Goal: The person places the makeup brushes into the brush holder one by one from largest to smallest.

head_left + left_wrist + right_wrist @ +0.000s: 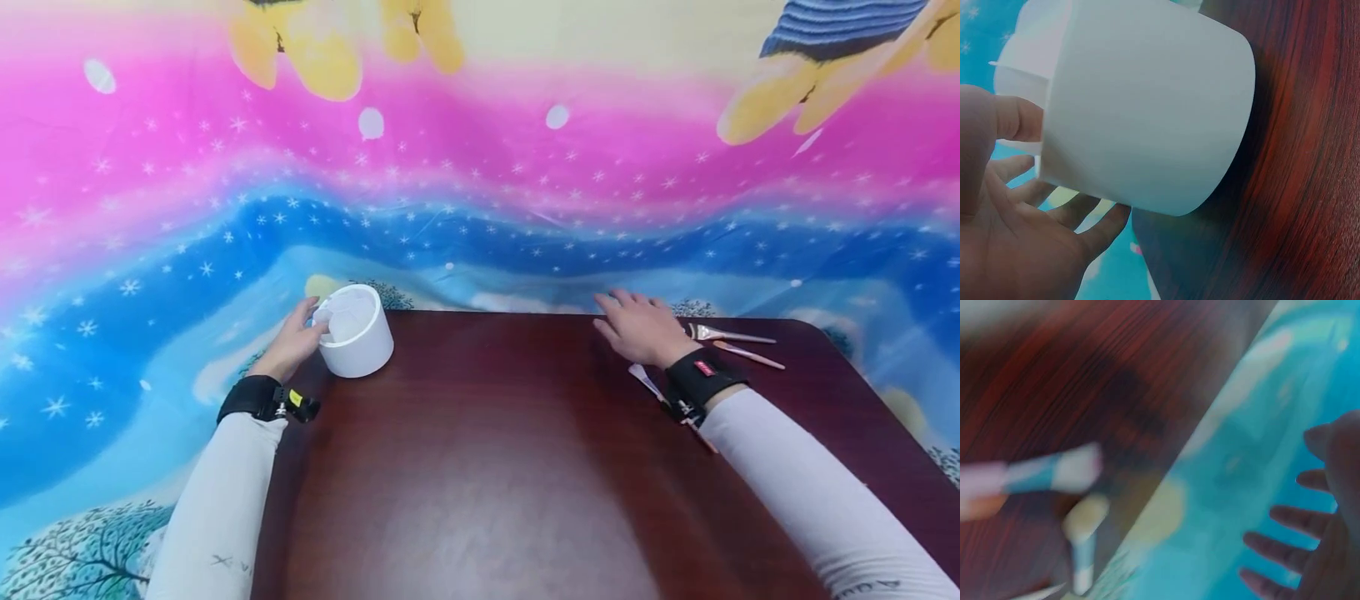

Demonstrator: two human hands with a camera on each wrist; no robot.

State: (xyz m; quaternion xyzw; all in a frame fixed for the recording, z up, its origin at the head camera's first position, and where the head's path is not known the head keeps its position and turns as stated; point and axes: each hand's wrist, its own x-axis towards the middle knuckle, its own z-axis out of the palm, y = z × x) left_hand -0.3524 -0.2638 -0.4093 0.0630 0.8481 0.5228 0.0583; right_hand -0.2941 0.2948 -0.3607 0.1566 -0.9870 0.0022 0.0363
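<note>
At the left end of the table stands a white round container [358,346] with thin dividers inside. My left hand [296,337] holds it by the rim, thumb hooked over the edge and fingers along the outer wall. The left wrist view shows the container's smooth side [1147,106] close up. My right hand [645,327] is held over the table's far right part, fingers spread and nothing in them. Makeup brushes lie around it: one [738,336] and another [750,356] to its right, and one [645,381] partly hidden under the wrist. Brush heads [1082,469] look blurred in the right wrist view.
The dark reddish-brown table [465,467] has a rounded far right corner. Behind its far edge hangs a pink and blue cloth [480,183] with snowflakes. Black straps with small cameras [300,406] sit on both wrists.
</note>
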